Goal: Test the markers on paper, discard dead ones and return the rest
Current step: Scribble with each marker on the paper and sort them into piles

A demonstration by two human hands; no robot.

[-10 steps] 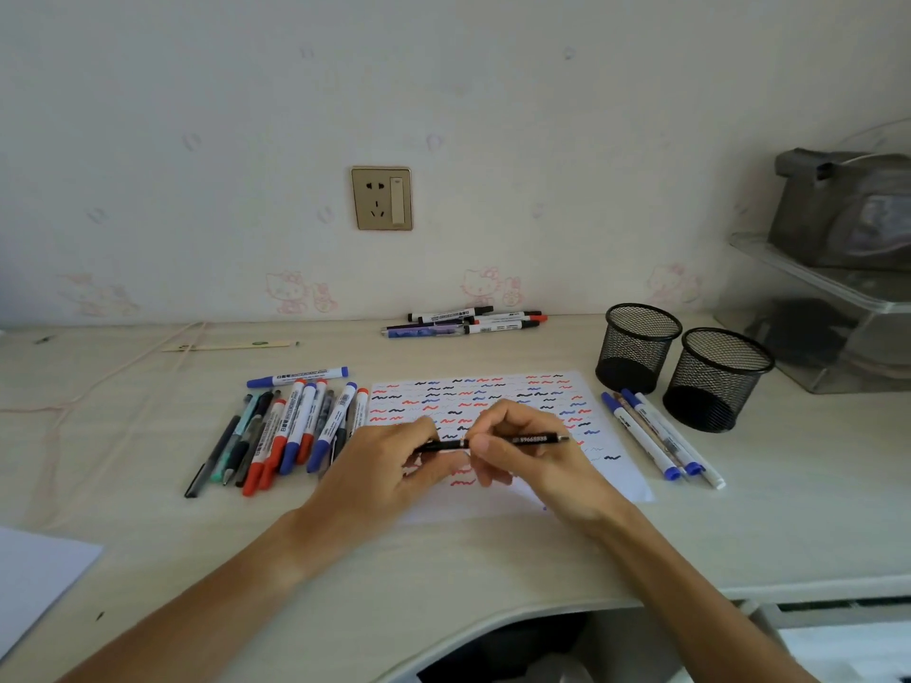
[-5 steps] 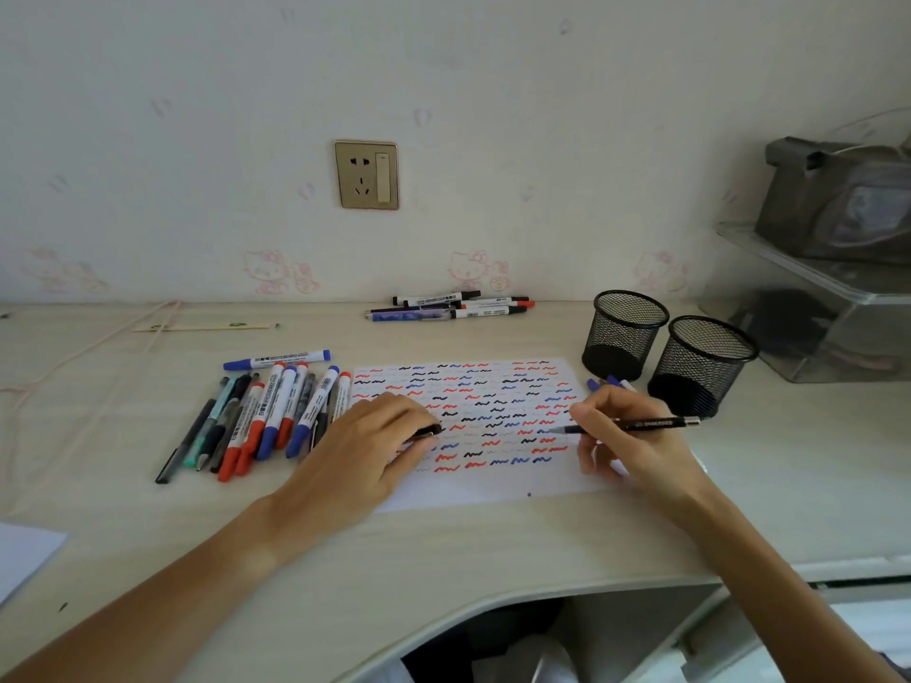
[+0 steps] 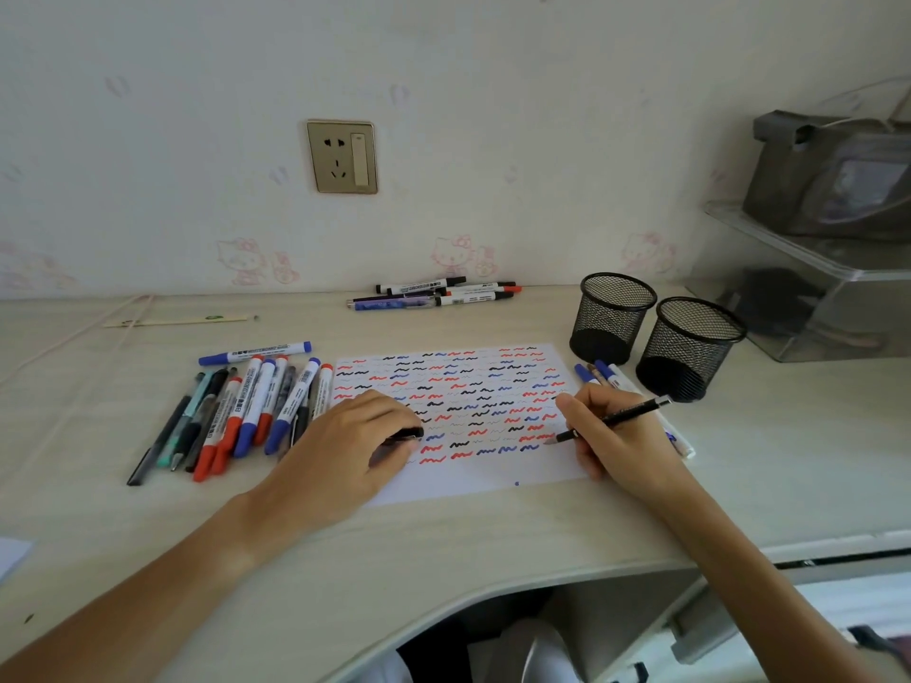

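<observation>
On paper [image 3: 473, 485]: right hand [image 3: 616, 436] grips one pen [image 3: 621, 416]; left hand [image 3: 355, 446] seemingly pinches its cap [image 3: 406, 432].

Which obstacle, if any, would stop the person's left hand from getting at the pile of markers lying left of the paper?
Probably none: the left hand rests beside the pile of markers, nothing between them. It holds a black cap, though, so its fingers are occupied.

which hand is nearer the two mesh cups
Right. The right hand, holding a black pen, sits just in front of the mesh cups. The left hand rests on the paper's far side, gripping a cap.
</observation>
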